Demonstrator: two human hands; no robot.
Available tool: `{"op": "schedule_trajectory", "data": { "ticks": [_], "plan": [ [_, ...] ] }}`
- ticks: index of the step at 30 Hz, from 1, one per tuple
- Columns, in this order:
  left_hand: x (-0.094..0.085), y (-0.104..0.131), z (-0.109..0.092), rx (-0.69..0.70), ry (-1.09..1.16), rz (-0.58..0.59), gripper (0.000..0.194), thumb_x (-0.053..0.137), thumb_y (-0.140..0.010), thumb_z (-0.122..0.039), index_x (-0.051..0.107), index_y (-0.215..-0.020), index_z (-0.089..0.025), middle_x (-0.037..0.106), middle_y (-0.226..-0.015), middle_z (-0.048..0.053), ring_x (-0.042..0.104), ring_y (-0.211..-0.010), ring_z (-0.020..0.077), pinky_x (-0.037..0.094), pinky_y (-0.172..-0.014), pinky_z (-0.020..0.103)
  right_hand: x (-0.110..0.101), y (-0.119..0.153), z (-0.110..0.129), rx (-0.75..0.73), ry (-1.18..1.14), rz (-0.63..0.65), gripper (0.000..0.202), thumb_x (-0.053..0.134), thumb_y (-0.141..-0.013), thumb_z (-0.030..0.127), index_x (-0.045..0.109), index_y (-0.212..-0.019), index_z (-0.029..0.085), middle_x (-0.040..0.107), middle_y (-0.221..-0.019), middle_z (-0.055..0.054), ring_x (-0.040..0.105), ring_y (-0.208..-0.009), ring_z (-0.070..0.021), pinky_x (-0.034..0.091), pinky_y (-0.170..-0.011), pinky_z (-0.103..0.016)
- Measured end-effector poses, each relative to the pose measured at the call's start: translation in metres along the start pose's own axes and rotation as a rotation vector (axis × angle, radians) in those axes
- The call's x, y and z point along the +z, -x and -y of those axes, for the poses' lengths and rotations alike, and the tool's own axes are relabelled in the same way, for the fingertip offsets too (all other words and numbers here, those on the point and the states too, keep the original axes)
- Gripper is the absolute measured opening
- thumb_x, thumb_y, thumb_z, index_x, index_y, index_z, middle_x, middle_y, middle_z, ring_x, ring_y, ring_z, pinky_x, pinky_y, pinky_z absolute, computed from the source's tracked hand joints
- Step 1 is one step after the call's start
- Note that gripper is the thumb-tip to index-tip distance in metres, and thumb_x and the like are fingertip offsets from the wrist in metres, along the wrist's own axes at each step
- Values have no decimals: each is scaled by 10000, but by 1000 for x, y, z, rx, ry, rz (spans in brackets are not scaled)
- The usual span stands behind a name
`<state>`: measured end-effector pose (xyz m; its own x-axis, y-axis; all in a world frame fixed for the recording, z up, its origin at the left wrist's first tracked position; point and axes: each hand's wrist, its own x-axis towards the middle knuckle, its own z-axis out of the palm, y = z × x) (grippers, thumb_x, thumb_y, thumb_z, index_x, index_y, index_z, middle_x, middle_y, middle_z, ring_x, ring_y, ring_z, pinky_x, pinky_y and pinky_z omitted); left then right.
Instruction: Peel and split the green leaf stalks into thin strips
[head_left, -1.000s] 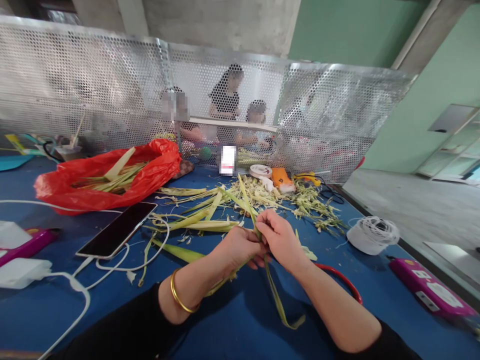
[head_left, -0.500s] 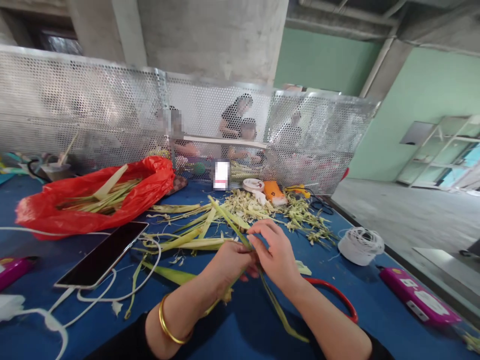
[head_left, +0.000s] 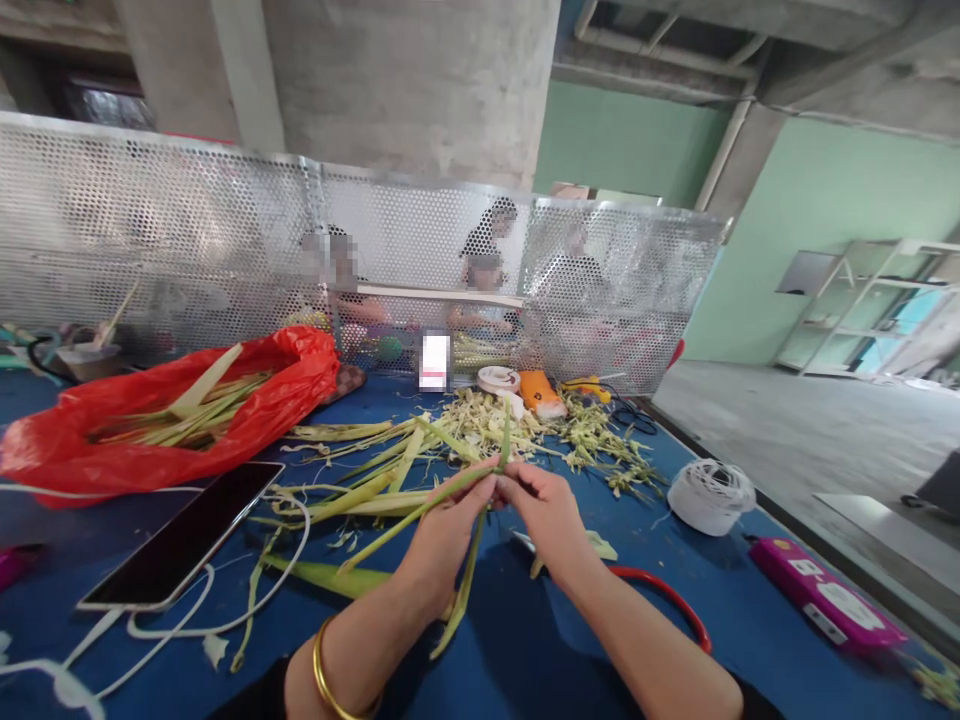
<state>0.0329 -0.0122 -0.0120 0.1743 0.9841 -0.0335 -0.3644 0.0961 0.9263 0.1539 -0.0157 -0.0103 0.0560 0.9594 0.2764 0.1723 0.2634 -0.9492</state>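
Note:
My left hand (head_left: 446,535) is closed on a long green leaf strip (head_left: 420,510) that looks like plant husk. One length of the strip slants down to the left across the hand, and a short end points up above the fingertips. My right hand (head_left: 546,512) pinches the same strip where it bends, its fingertips meeting those of my left hand. Another leaf piece (head_left: 466,590) hangs below the hands. Beneath my right forearm lies a tool with a red loop handle (head_left: 671,597), probably scissors, mostly covered.
Leaf strips (head_left: 367,497) and a pile of shredded bits (head_left: 480,420) lie ahead. A red plastic bag (head_left: 277,400) of leaves and a phone (head_left: 187,540) with white cables are left. At right are a white string roll (head_left: 709,495) and purple package (head_left: 825,590). Perforated metal panels (head_left: 420,235) stand behind; people sit beyond.
The strip's long end has swung from below my right hand to the lower left, across my left hand. Both hands have come together at the fingertips. The view has shifted slightly.

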Motion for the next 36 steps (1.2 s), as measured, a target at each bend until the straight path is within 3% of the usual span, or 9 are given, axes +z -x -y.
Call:
{"op": "schedule_trajectory", "data": {
  "ticks": [4, 10, 14, 18, 22, 26, 30, 33, 36],
  "plan": [
    [-3, -1, -5, 38, -84, 85, 415, 666, -732, -298, 656, -1142, -236, 720, -978, 44, 642, -942, 209, 486, -850, 300, -6, -3, 4, 81, -190, -35, 225, 614, -761, 361, 607, -654, 163, 519, -565, 33, 396, -505, -91, 323, -509, -225],
    [-21, -18, -30, 11, -77, -187, 316, 584, -804, -309, 631, -1079, -160, 691, -670, 32, 602, -526, 125, 484, -529, 226, -22, -7, 5, -41, 163, 20, 263, 542, -827, 333, 514, -615, 180, 444, -553, 45, 366, -483, -88, 283, -485, -222],
    [-31, -21, -45, -251, -73, 157, 363, 591, -787, -442, 681, -952, -132, 710, -765, 85, 652, -598, 151, 490, -507, 223, -26, -5, 7, -272, 403, 132, 216, 470, -888, 275, 541, -702, 192, 507, -662, 15, 472, -586, -116, 359, -562, -225],
    [-34, -16, -41, -211, -285, 428, 319, 739, -659, -313, 688, -937, -165, 712, -802, 58, 664, -654, 156, 482, -522, 209, -26, -1, 12, -478, 630, 132, 177, 442, -911, 214, 598, -830, 201, 583, -808, -31, 542, -731, -154, 396, -672, -255],
    [-30, -11, -34, -209, -291, 476, 256, 703, -677, -280, 681, -904, -163, 705, -822, 51, 667, -664, 145, 488, -595, 221, -27, 0, 14, -526, 733, 79, 95, 508, -872, 140, 575, -870, 208, 635, -839, -16, 563, -775, -167, 394, -744, -287],
    [-25, -8, -30, -247, -216, 375, 280, 669, -712, -430, 661, -765, -155, 647, -671, 15, 619, -553, 124, 470, -539, 224, -28, -2, 16, -599, 683, 142, 149, 505, -871, 127, 577, -769, 209, 620, -776, -6, 560, -743, -153, 394, -745, -287],
    [-16, -6, -21, -200, -256, 224, 333, 683, -675, -472, 611, -617, -152, 518, -481, -39, 495, -400, 82, 373, -421, 194, -30, -6, 12, -402, 569, 109, 178, 505, -876, 247, 603, -734, 202, 618, -781, -21, 565, -744, -160, 410, -708, -276],
    [-9, -2, -14, -61, -371, 229, 348, 672, -681, -437, 545, -513, -159, 488, -448, -45, 467, -384, 74, 369, -425, 197, -30, -9, 4, -101, 457, 73, 338, 471, -876, 422, 638, -706, 183, 611, -710, -25, 550, -676, -166, 397, -625, -274],
    [-4, 2, -9, -34, -458, 270, 343, 639, -699, -388, 501, -471, -172, 463, -402, -47, 452, -365, 79, 378, -426, 208, -27, -9, 0, 100, 252, 157, 379, 530, -820, 478, 615, -621, 167, 537, -583, 11, 482, -583, -137, 356, -561, -256]
  ]
}}
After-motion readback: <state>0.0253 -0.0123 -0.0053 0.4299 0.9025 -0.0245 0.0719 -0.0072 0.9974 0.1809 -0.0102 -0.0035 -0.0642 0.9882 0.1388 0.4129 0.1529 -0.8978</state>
